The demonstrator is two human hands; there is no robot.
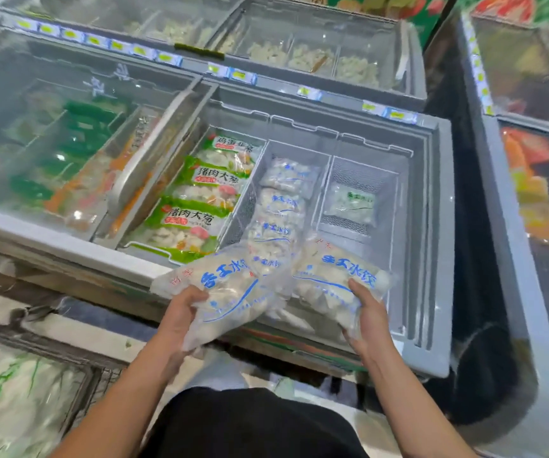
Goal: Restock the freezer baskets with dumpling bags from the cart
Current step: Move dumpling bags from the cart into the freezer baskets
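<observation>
I have my left hand (180, 312) gripping one blue-print dumpling bag (223, 292) and my right hand (367, 319) gripping another (332, 279), both over the freezer's near rim (408, 338). I'd lay them flat on the middle basket's (250, 200) row of matching bags; the right basket (362, 180) holds one bag, the left green-labelled packs (197, 206).

At seven o'clock the cart (18, 401) is cut by the frame's edge, its bags a blur. The fingers of the left hand (180, 317) are hidden under its dumpling bag (223, 292). Frosted lids (51, 127) at ten o'clock smear the goods beneath.
</observation>
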